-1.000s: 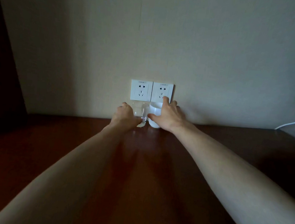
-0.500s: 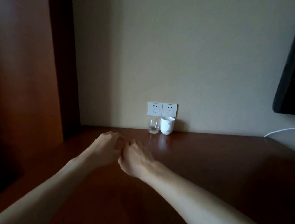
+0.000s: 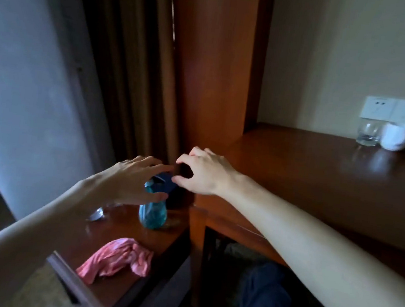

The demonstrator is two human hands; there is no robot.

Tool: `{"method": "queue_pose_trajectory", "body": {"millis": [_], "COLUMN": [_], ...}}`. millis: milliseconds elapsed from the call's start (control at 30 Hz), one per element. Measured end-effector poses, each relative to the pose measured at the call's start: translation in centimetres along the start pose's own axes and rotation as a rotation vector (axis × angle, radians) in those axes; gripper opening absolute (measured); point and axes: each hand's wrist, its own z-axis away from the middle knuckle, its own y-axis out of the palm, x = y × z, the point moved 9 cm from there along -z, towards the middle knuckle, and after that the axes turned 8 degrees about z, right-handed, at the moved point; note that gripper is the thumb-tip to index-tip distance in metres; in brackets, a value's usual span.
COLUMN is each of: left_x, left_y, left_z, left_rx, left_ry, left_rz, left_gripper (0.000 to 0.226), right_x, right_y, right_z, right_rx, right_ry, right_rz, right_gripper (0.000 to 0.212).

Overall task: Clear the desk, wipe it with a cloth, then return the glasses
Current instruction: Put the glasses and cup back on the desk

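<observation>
A clear glass point(image 3: 368, 134) and a white mug point(image 3: 396, 136) stand side by side on the brown desk point(image 3: 321, 167), against the wall at the far right. A crumpled pink cloth point(image 3: 118, 260) lies on the lower side table point(image 3: 121, 232) to the left. A blue spray bottle point(image 3: 152, 208) stands on that table. My left hand point(image 3: 132, 183) hovers over the bottle's top with fingers spread and holds nothing. My right hand point(image 3: 201, 173) is just right of it, above the desk's left corner, fingers loosely curled around nothing.
White wall sockets point(image 3: 395, 109) sit above the glass and mug. A tall wooden cabinet panel point(image 3: 211, 66) and dark curtains point(image 3: 120, 68) rise behind the side table. A small clear object point(image 3: 97, 213) lies on the side table. A chair back point(image 3: 72, 287) is at the lower left.
My view has swung left from the wall to the side table. Both hands let go of the glass and mug, drew back, and moved left above the spray bottle.
</observation>
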Motion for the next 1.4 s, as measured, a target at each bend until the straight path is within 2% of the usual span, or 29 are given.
{"method": "queue_pose_trajectory", "body": {"millis": [167,267,333,400,567,633,833,933,1067,1133,1233,1400], "left_x": [9.9,16.0,19.6,22.7,27.9,29.0,30.3,30.3,30.8,31.0,30.8,29.5], "left_y": [0.9,3.1,5.3,7.8,15.2,18.0,22.7,23.3,23.2,23.0,22.6,20.1], "left_z": [4.4,5.6,6.0,6.1,4.9,4.2,1.3,0.9,0.7,0.5,0.0,1.1], "left_rx": [0.057,0.105,0.127,0.136,0.147,0.121,-0.042,-0.13,-0.183,-0.195,-0.163,-0.221], "left_ry": [-0.141,-0.239,-0.299,-0.365,-0.524,-0.582,-0.631,-0.626,-0.624,-0.629,-0.67,-0.776], "left_rz": [-0.112,-0.106,-0.095,-0.055,0.14,0.251,0.404,0.465,0.49,0.477,0.464,0.616], "left_gripper": [0.086,0.105,0.103,0.103,0.135,0.137,0.107,0.089,0.072,0.064,0.062,0.047], "right_x": [9.6,13.5,15.3,16.6,17.9,18.0,17.9,18.6,18.9,18.9,19.0,18.6], "right_y": [5.8,9.7,12.3,14.8,20.3,22.2,26.8,28.3,31.0,32.0,31.2,27.5], "right_z": [-4.5,-6.5,-7.8,-9.2,-13.0,-14.9,-21.5,-24.0,-26.3,-26.6,-26.5,-23.6], "right_rx": [0.073,0.121,0.149,0.18,0.241,0.258,0.297,0.319,0.426,0.45,0.365,0.391], "right_ry": [-0.109,-0.146,-0.164,-0.171,-0.166,-0.163,-0.126,-0.119,-0.085,-0.058,-0.044,-0.083], "right_rz": [-0.045,-0.06,-0.05,-0.044,-0.011,0.02,0.047,0.022,0.04,-0.023,-0.098,-0.05], "right_gripper": [0.061,0.06,0.062,0.064,0.069,0.073,0.085,0.088,0.094,0.079,0.045,0.037]}}
